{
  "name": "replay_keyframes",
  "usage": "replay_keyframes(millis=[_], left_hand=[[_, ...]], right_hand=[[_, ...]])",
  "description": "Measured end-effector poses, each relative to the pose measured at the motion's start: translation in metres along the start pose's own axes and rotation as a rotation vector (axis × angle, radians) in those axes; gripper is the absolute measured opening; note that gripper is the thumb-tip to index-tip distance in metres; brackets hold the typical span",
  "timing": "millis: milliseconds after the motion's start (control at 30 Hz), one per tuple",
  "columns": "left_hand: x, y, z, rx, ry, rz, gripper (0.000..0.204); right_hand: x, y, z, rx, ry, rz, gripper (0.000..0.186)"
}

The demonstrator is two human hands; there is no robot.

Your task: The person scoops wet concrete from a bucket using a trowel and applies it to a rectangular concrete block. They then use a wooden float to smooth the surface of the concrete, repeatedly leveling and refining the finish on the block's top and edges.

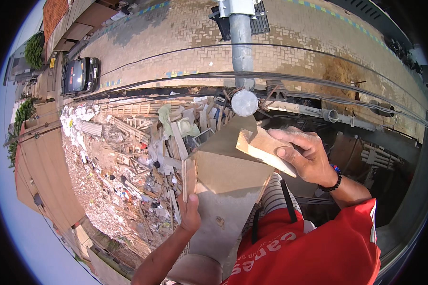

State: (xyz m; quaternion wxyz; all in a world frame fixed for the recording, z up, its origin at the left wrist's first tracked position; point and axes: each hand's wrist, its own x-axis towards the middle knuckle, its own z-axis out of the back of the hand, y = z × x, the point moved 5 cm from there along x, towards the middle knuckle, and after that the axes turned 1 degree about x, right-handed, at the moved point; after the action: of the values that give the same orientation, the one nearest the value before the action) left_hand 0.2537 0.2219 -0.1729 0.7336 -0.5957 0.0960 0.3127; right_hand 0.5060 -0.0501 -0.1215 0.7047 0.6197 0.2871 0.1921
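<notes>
My right hand (304, 152) is closed around a short, pale piece of wooden board (266, 149), thumb on the near face and fingers over its top. The board is tilted above or against the far part of a grey concrete ledge (233, 173); whether it touches cannot be made out. My left hand (190, 214) grips a narrow wooden strip (190, 178) standing along the ledge's left edge. Its thumb shows in front, and its other fingers are mostly hidden. The ledge surface looks smooth and damp, with a paler, rougher part toward me.
Far below on the left lies a yard of scrap wood and rubble (128, 175). Beyond the ledge stands a grey metal pole (242, 52), with black cables (199, 76) strung across. A dark vehicle (80, 76) is parked on the paved street (185, 28).
</notes>
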Motion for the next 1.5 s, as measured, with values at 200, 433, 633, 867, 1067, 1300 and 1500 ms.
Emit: replay_keyframes(millis=[200, 433, 633, 867, 1067, 1300, 1500], left_hand=[[0.007, -0.044, -0.013, -0.041, -0.034, -0.089, 0.054], [-0.004, -0.023, -0.004, -0.058, 0.018, -0.003, 0.056], [-0.005, -0.026, -0.002, -0.130, 0.044, 0.015, 0.060], [-0.003, -0.038, -0.004, -0.061, 0.081, -0.034, 0.064], [-0.002, -0.045, -0.007, -0.015, 0.101, -0.071, 0.066], [-0.004, -0.052, -0.007, 0.014, 0.107, -0.089, 0.069], [0.001, -0.063, -0.011, 0.042, 0.127, -0.120, 0.072]], right_hand=[[0.029, -0.020, -0.027, 0.287, 0.232, -0.158, 0.036], [-0.003, -0.060, -0.004, 0.106, 0.258, -0.277, 0.036], [-0.052, -0.135, 0.052, 0.318, -0.119, -0.600, 0.035], [0.005, -0.190, 0.012, 0.418, -0.099, -0.559, 0.034], [0.059, -0.259, -0.019, 0.320, -0.007, -0.581, 0.026], [0.068, -0.316, -0.027, 0.132, -0.092, -0.480, 0.025], [0.061, -0.382, -0.039, -0.089, 0.066, -0.399, 0.028]])
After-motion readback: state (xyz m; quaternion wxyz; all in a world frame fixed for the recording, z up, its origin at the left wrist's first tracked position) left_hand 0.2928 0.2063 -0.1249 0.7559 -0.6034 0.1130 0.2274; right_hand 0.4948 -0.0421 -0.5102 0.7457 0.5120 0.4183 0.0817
